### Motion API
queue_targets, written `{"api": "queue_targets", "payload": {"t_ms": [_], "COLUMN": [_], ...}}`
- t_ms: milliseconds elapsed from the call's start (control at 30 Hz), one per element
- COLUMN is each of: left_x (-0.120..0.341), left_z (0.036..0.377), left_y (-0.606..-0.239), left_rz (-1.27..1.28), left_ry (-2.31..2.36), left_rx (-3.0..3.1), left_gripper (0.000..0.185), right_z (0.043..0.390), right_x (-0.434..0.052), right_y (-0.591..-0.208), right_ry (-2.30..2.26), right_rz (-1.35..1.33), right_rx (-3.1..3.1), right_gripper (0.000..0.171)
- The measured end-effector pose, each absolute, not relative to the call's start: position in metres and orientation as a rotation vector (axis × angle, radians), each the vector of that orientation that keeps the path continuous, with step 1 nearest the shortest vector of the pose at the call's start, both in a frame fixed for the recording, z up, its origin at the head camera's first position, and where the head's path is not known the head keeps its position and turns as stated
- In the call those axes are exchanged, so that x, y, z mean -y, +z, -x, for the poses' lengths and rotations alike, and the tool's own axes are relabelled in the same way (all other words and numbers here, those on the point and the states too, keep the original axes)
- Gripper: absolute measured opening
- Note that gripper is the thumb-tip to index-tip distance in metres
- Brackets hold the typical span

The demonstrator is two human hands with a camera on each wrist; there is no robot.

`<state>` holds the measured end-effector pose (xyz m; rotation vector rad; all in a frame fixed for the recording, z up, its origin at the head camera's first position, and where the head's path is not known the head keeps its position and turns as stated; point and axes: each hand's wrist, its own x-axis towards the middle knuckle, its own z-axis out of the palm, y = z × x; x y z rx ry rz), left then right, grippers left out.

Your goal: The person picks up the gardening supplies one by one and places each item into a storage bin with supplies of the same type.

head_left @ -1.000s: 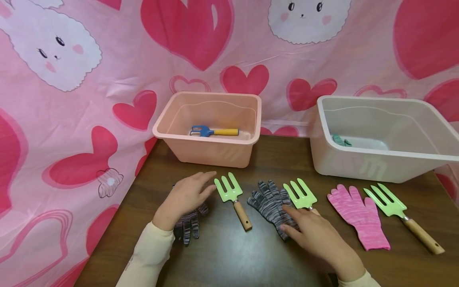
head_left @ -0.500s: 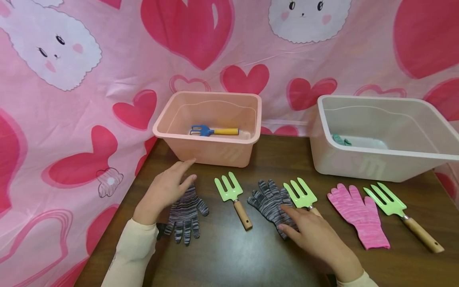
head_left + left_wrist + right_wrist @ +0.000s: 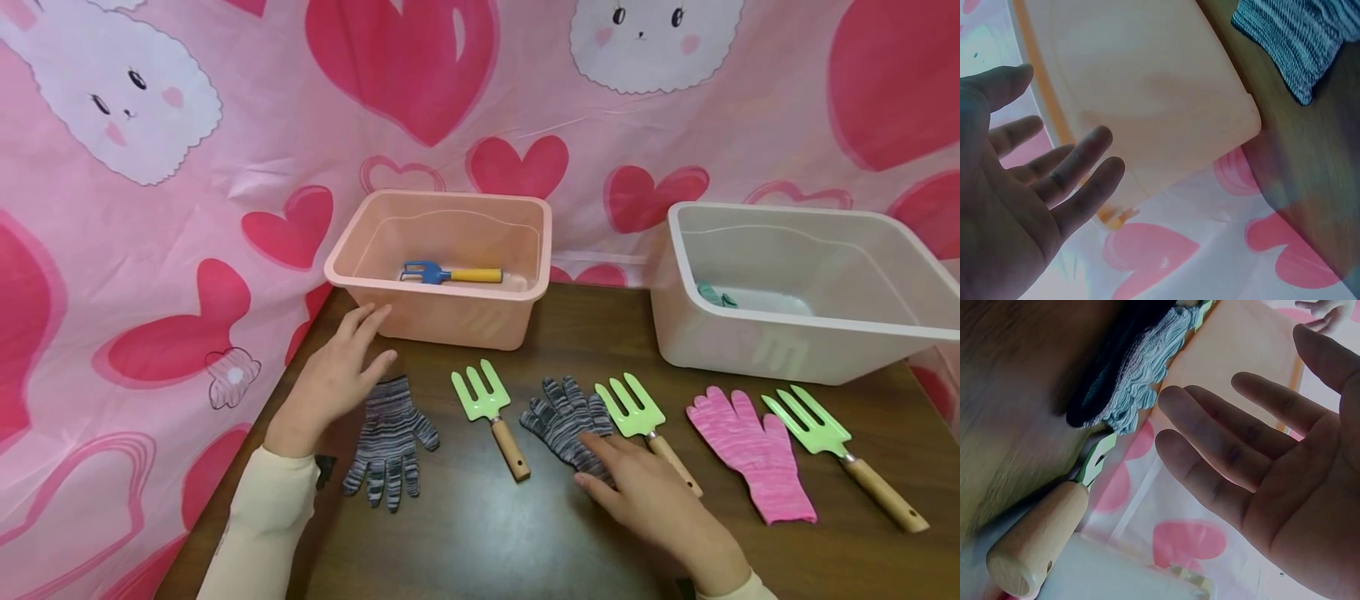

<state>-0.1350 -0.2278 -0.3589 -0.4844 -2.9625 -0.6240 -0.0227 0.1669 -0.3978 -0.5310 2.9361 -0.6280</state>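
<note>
**Left hand and right hand loose-fingered above a wood-grain table**

The left hand is spread wide and holds nothing, its fingertips just in front of the left front corner of a smooth plastic peach tub; whether they touch it, I cannot tell. Below this hand lies a first grey-striped glove, a ribbed, marled knit, cuff towards the tub and fingers towards the wearer of the head camera.

The right hand also holds nothing, its fingers extended and slightly parted. In the head view they overlap a second grey-striped glove, while the right wrist view shows a gap between them and the knit. This glove's fingers point away, towards the peach tub.

Between the two gloves lies a left green hand fork: three flat pointed tines, a short metal collar and a round wooden handle with a hole near its end. A matching middle green hand fork lies just beside the second glove. Further right come a heathered pink knit glove and a right green hand fork.

Inside the peach tub rests a blue fork with a yellow handle. A pale grey tub contains a small crumpled green item. Faint m-like marks show on both tub fronts, too indistinct to read. Behind hangs a creased pink backdrop printed with hearts and white rabbit-like faces.
</note>
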Motion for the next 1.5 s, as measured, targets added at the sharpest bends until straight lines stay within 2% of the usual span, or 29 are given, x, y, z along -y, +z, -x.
{"api": "queue_targets", "payload": {"t_ms": [333,833,1233,1500], "left_x": [0.242,0.260,0.267,0.269], "left_z": [0.144,0.159,0.171,0.181], "left_y": [-0.357,-0.345,-0.342,-0.339], "left_rz": [0.464,0.446,0.429,0.392], "left_ry": [-0.597,-0.604,-0.596,-0.622], "left_rx": [2.914,2.898,2.927,2.959], "left_gripper": [0.082,0.072,0.079,0.081], "right_z": [0.020,0.019,0.019,0.019], "right_x": [-0.155,-0.145,-0.135,-0.121], "right_y": [-0.398,-0.402,-0.408,-0.414], "right_ry": [-0.641,-0.651,-0.662,-0.711], "right_rz": [0.526,0.515,0.585,0.597], "right_rx": [-2.893,-2.863,-2.886,-2.824], "right_gripper": [0.050,0.049,0.049,0.058]}}
